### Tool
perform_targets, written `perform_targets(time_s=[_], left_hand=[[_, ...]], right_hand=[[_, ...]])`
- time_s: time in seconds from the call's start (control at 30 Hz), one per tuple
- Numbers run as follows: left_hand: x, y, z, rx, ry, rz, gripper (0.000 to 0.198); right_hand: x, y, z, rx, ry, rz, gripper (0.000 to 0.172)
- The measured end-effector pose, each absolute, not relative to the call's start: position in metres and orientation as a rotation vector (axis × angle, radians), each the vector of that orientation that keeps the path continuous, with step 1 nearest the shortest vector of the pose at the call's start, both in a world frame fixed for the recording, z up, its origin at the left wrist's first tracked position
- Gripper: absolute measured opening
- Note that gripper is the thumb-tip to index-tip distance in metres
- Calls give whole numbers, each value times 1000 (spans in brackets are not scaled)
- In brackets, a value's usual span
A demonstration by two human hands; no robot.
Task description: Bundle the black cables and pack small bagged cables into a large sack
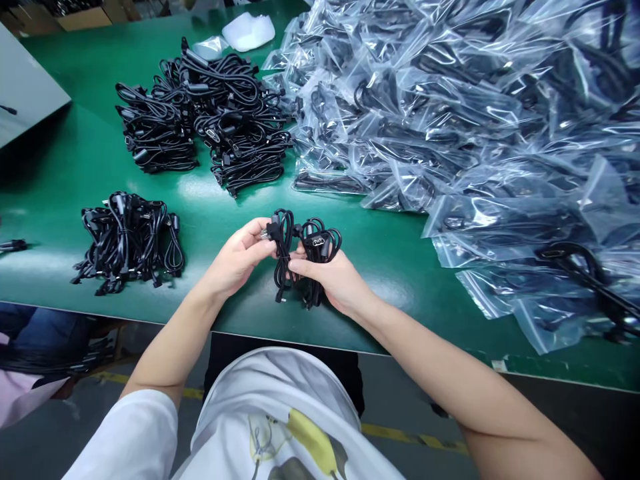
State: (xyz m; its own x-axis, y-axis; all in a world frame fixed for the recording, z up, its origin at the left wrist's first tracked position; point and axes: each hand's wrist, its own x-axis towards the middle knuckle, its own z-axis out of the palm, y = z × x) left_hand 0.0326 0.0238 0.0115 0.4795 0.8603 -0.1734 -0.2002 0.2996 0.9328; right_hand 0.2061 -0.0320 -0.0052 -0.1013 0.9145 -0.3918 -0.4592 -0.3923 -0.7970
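Note:
Above the front part of the green table, my left hand (pixel 245 253) pinches a coiled black cable (pixel 283 247) near its plug end. Close beside it, my right hand (pixel 333 273) grips a second black cable bundle (pixel 316 257), with a metal-faced connector turned upward. The two bundles almost touch between my hands, and some of my fingers are hidden behind them. To the left lies a small heap of coiled black cables (pixel 127 237). Farther back sits a larger pile of the same cables (pixel 220 113).
Clear zip bags with black cables inside (pixel 425 127) cover the right side of the green table (pixel 215 213). A white plastic piece (pixel 249 31) lies at the back. A pale box (pixel 27 80) stands at far left. Part of a seated person (pixel 40 360) shows at lower left.

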Motion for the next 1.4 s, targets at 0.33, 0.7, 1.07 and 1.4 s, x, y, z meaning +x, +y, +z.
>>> perform_targets(time_s=[0.33, 0.7, 1.07, 1.4], left_hand=[[35, 28, 6, 966, 817, 792, 53], [37, 25, 11, 906, 802, 847, 48], [37, 26, 0, 917, 954, 851, 36], [43, 26, 3, 832, 971, 808, 40]], right_hand=[[210, -34, -1, -1010, -506, 1882, 42], [214, -28, -6, -1061, -471, 1772, 44], [210, -30, -5, -1153, -499, 1769, 42], [207, -33, -7, -1141, -591, 1801, 38]])
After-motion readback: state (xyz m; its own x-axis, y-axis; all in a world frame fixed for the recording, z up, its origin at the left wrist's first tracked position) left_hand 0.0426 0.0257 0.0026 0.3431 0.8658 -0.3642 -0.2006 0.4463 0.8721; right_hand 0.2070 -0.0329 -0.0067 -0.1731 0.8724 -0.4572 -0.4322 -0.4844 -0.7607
